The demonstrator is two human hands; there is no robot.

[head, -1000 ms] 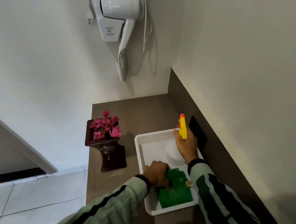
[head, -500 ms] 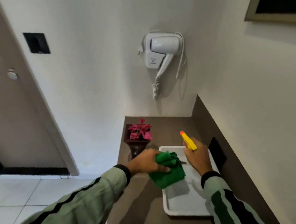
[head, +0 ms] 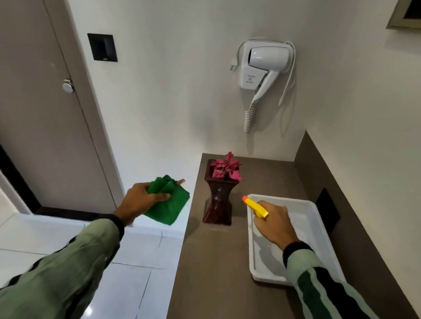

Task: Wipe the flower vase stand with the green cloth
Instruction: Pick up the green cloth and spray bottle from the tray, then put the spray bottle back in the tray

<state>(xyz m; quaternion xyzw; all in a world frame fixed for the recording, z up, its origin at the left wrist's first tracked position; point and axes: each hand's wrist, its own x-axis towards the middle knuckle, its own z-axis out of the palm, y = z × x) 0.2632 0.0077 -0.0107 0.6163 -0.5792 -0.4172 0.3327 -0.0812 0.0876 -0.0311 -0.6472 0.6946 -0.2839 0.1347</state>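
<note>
A dark red-brown vase stand [head: 219,205] holding pink flowers [head: 225,168] stands upright near the left edge of the brown counter [head: 217,280]. My left hand [head: 140,199] grips the bunched green cloth [head: 167,202] in the air, left of the counter edge and apart from the stand. My right hand [head: 274,224] holds a spray bottle with a yellow nozzle and orange tip [head: 254,206], pointing left toward the stand from above the white tray [head: 311,218]. The bottle's body is hidden behind the hand.
The white tray lies on the counter's right half by the dark backsplash [head: 356,224]. A white hair dryer [head: 265,67] hangs on the wall above. A beige door [head: 24,97] and white floor tiles [head: 33,237] lie to the left.
My left hand lifted the green cloth out of the tray and carried it left past the counter edge. My right hand raised the spray bottle and turned its nozzle toward the stand.
</note>
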